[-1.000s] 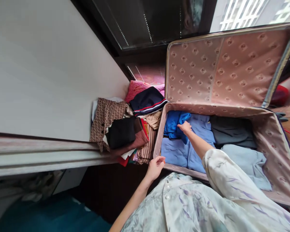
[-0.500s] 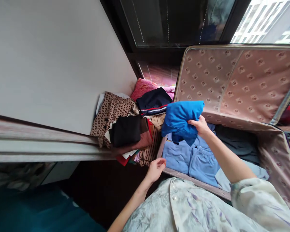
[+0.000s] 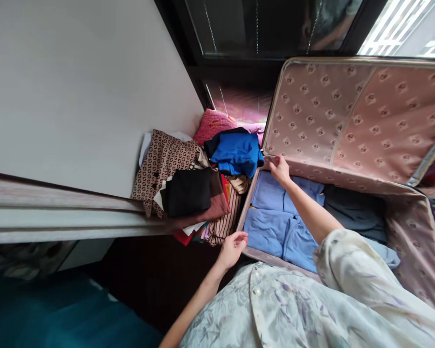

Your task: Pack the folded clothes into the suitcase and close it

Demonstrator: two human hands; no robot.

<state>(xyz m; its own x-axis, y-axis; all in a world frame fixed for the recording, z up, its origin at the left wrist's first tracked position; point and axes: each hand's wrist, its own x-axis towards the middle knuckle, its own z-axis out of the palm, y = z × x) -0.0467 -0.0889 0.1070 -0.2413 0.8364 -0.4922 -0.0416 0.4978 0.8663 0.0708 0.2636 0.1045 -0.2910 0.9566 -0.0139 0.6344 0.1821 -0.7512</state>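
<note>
My right hand (image 3: 280,170) is above the far left corner of the open suitcase (image 3: 242,215), its fingers apart and nothing in them. Just left of it, a folded blue garment (image 3: 237,153) lies on top of navy clothing on the pile. My left hand (image 3: 234,249) is at the suitcase's near left corner, fingers loosely bent and apart, with a spot of orange at a fingertip. Inside the suitcase are folded light blue clothes (image 3: 266,232) and a dark grey garment (image 3: 355,212). A folded black garment (image 3: 188,193) tops the nearer part of the pile.
A brown patterned garment (image 3: 166,159) and a striped one (image 3: 226,217) belong to the pile. A pink cushion (image 3: 214,126) rests behind. The suitcase's lid (image 3: 358,116) leans up near the window. A pale wall (image 3: 76,92) bounds the left, with teal fabric (image 3: 65,314) below.
My right hand has moved left and away from me, laid the blue garment on the pile and let go. My left hand has hardly moved.
</note>
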